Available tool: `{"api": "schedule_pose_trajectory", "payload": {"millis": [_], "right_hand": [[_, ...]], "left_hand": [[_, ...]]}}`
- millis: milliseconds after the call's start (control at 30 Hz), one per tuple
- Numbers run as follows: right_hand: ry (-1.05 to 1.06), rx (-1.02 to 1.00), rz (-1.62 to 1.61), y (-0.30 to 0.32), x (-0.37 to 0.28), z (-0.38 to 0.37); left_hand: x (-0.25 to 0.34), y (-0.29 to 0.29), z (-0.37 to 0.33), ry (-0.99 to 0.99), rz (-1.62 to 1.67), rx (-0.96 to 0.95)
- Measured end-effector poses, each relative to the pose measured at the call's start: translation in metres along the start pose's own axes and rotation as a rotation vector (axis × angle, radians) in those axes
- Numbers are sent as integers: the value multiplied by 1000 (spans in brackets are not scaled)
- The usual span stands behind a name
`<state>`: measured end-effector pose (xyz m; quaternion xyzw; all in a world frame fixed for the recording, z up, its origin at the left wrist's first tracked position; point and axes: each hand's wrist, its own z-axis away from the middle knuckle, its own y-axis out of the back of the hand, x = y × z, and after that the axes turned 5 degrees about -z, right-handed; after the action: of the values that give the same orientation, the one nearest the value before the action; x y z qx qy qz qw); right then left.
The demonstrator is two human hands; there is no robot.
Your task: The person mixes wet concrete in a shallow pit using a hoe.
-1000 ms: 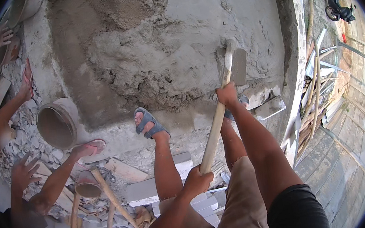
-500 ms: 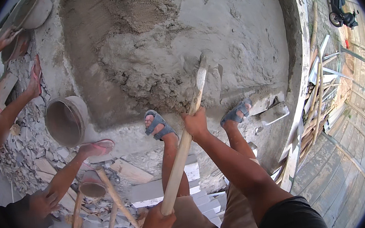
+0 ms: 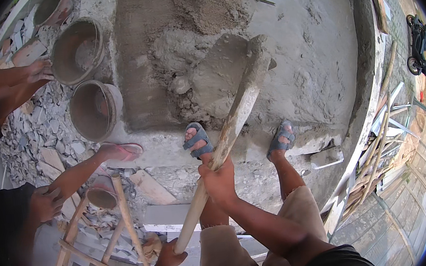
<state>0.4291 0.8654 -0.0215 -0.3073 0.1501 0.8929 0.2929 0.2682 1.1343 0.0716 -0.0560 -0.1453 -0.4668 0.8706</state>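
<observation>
My right hand [image 3: 218, 182] is wrapped round the wooden handle of a hoe [image 3: 233, 123], about halfway along it. Lower down, my left hand [image 3: 170, 255] grips the handle's near end. The hoe's head is caked in grey mortar and tilts above the wet mortar bed [image 3: 310, 65], its broad blade turned to the left. A pile of drier, sandy mix [image 3: 210, 3] lies beyond the blade. My sandalled feet stand apart on the near rim of the mixing area.
At left, a co-worker's hand [image 3: 38, 71] is beside a bucket [image 3: 77, 51]; another bucket [image 3: 94, 110] stands close by. Rubble [image 3: 41, 125] covers the ground there. A wooden frame [image 3: 86, 239] stands lower left. Poles and scrap [image 3: 380, 141] lie right, with a parked motorbike [image 3: 419, 46] farther off.
The hoe's head has come up out of the mortar, its blade now showing. A co-worker's bucket has come nearer, beside the other one. My view has shifted left.
</observation>
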Motion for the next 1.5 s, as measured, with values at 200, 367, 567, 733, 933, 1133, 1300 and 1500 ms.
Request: {"api": "schedule_pose_trajectory", "payload": {"millis": [200, 367, 567, 733, 933, 1133, 1300, 1500], "right_hand": [[0, -128, -124, -12, -79, -41], [133, -145, 211, -19, -115, -135], [67, -183, 944, 101, 14, -178], [-93, -154, 809, 115, -40, -100], [421, -314, 646, 51, -112, -128], [125, -347, 997, -1, -73, -213], [-101, -323, 1035, 106, -18, -155], [268, -328, 861, 115, -84, -96]], "left_hand": [[49, -34, -108, -164, 184, 272], [155, -125, -164, -69, 526, 346], [231, -301, -130, 205, 746, 169], [204, -340, -98, 134, 636, 207], [257, -245, -145, -108, 728, 460], [303, -205, -167, 56, 1201, 188], [275, -310, -101, 192, 807, 128], [273, -333, -88, -40, 840, 353]]}}
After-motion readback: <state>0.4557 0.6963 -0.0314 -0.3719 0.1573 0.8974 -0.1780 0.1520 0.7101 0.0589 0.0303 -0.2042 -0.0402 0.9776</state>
